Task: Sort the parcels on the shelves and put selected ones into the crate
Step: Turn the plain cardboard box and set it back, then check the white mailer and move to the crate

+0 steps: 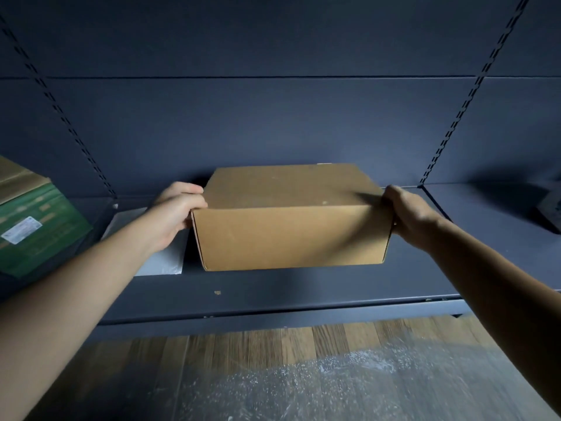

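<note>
A plain brown cardboard box (291,220) stands in the middle of a dark grey shelf (303,296). My left hand (176,211) grips its left end, thumb on the top edge and fingers curled round the side. On the opposite end, my right hand (409,217) holds the box, fingers wrapped behind the corner. Whether the box rests on the shelf or hangs just above it, I cannot tell. No crate is in view.
A green and brown parcel (33,226) with a white label leans at the far left. A flat grey mailer (164,256) lies under my left wrist. A dark object (551,208) sits at the right edge. Wooden floor (273,375) lies below the shelf.
</note>
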Demonstrator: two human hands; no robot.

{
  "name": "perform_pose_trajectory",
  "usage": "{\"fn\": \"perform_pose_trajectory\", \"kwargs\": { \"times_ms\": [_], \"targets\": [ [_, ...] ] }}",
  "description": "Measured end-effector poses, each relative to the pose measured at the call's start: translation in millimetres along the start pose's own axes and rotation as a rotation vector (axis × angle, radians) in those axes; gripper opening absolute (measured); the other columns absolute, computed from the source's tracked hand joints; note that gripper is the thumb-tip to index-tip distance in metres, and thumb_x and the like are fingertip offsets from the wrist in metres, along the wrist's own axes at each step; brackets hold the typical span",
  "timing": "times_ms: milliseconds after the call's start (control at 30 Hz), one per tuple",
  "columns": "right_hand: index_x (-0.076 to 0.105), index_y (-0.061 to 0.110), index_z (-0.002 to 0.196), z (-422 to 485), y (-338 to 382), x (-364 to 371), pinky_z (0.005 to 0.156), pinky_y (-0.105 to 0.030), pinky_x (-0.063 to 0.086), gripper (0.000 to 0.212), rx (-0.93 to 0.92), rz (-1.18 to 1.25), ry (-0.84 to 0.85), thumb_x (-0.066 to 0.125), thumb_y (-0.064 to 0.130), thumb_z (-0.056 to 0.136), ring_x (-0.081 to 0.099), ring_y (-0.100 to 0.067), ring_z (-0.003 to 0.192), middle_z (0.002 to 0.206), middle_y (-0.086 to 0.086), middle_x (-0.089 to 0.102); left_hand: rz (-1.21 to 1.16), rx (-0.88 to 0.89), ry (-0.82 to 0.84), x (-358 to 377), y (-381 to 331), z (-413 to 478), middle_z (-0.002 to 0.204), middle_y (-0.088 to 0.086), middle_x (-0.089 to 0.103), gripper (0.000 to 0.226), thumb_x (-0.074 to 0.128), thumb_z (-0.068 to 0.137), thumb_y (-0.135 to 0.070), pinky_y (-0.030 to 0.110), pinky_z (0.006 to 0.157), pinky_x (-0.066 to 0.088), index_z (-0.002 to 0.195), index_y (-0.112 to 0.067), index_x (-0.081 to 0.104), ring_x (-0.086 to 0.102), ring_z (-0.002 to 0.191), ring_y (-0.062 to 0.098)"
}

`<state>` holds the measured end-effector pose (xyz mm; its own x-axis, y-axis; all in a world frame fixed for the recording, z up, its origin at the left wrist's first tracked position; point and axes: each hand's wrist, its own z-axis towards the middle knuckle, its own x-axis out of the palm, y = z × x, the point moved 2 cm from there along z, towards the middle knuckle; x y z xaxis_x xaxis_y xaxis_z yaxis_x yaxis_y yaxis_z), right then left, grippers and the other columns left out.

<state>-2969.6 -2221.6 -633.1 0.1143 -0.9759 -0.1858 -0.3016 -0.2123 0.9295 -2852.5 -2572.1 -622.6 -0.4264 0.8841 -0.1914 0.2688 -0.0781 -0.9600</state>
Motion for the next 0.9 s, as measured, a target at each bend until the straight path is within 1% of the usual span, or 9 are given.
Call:
{"fn": "perform_pose_trajectory", "kwargs": {
  "times_ms": [133, 200, 267, 367, 500, 567, 700, 800, 900],
  "targets": [
    [0.062, 0.002, 0.093, 3, -7, 7, 0.062, -0.031, 0.035, 0.021, -0.115, -0.551, -0.132, 0.046, 0.014, 0.093, 0.052, -0.027, 0.082, 0.088, -0.015, 0.059, 0.318, -0.004, 0.097, 11, 8, 2, 0.099, 0.002, 0.062, 0.025, 0.059, 0.086, -0.004, 0.031, 0.079, 0.043, 0.106, -0.017, 0.064, 0.055, 0.096, 0.020],
    [0.056, 0.005, 0.128, 0, -2, 13, 0.082, -0.034, 0.044, 0.038, -0.179, -0.690, -0.168, 0.047, 0.022, 0.095, 0.056, -0.033, 0.107, 0.119, -0.017, 0.061, 0.405, 0.006, 0.109, 19, 7, 4, 0.101, 0.002, 0.059, 0.019, 0.057, 0.087, -0.007, 0.030, 0.075, 0.042, 0.101, -0.018, 0.063, 0.052, 0.097, 0.022],
    [0.044, 0.010, 0.143, -6, 7, 22, 0.093, -0.034, 0.045, 0.051, -0.283, -0.728, -0.184, 0.049, 0.026, 0.095, 0.054, -0.033, 0.119, 0.136, -0.017, 0.054, 0.485, 0.031, 0.115, 28, 7, 8, 0.100, 0.001, 0.058, 0.019, 0.056, 0.087, -0.008, 0.032, 0.082, 0.045, 0.101, -0.019, 0.061, 0.052, 0.098, 0.022],
    [0.044, 0.011, 0.143, -14, 15, 44, 0.082, -0.024, 0.041, 0.050, -0.399, -0.698, -0.106, 0.053, 0.023, 0.096, 0.059, -0.030, 0.113, 0.136, -0.016, 0.055, 0.451, 0.048, 0.067, 38, 9, 13, 0.097, -0.006, 0.057, 0.023, 0.054, 0.089, -0.012, 0.036, 0.097, 0.046, 0.109, -0.020, 0.060, 0.053, 0.103, 0.019],
    [0.049, 0.010, 0.140, -28, 20, 74, 0.092, -0.021, 0.040, 0.045, -0.477, -0.572, 0.000, 0.055, 0.016, 0.095, 0.057, -0.022, 0.121, 0.138, -0.009, 0.057, 0.448, 0.136, 0.034, 36, 11, 17, 0.088, 0.003, 0.042, 0.020, 0.046, 0.086, -0.008, 0.032, 0.076, 0.032, 0.081, -0.027, 0.045, 0.037, 0.084, 0.016],
    [0.052, 0.011, 0.137, -31, 22, 93, 0.095, -0.018, 0.039, 0.042, -0.454, -0.470, 0.057, 0.054, 0.013, 0.095, 0.057, -0.018, 0.120, 0.136, -0.005, 0.058, 0.457, 0.138, 0.031, 26, 11, 16, 0.089, 0.005, 0.040, 0.019, 0.045, 0.086, -0.007, 0.032, 0.075, 0.030, 0.083, -0.025, 0.045, 0.036, 0.085, 0.016],
    [0.058, 0.011, 0.129, -37, 27, 147, 0.104, -0.038, 0.047, 0.034, -0.425, -0.286, 0.163, 0.052, 0.012, 0.095, 0.062, -0.021, 0.114, 0.126, -0.005, 0.063, 0.520, 0.147, 0.003, -18, 4, 6, 0.086, 0.007, 0.048, 0.018, 0.046, 0.087, -0.009, 0.035, 0.076, 0.043, 0.080, -0.021, 0.057, 0.043, 0.081, 0.018],
    [0.062, 0.013, 0.120, -47, 27, 201, 0.100, -0.044, 0.050, 0.032, -0.389, -0.203, 0.221, 0.052, 0.012, 0.089, 0.065, -0.023, 0.108, 0.116, -0.004, 0.067, 0.580, 0.171, -0.013, -63, 2, -7, 0.086, 0.004, 0.041, 0.017, 0.043, 0.082, -0.006, 0.033, 0.073, 0.030, 0.085, -0.022, 0.049, 0.036, 0.083, 0.016],
    [0.062, 0.013, 0.120, -62, 25, 251, 0.094, -0.046, 0.054, 0.032, -0.345, -0.181, 0.297, 0.051, 0.008, 0.090, 0.068, -0.027, 0.101, 0.098, 0.003, 0.068, 0.623, 0.149, -0.042, -109, 7, -20, 0.084, 0.004, 0.040, 0.016, 0.043, 0.080, -0.007, 0.033, 0.072, 0.028, 0.085, -0.022, 0.047, 0.035, 0.082, 0.016]
  ]
}}
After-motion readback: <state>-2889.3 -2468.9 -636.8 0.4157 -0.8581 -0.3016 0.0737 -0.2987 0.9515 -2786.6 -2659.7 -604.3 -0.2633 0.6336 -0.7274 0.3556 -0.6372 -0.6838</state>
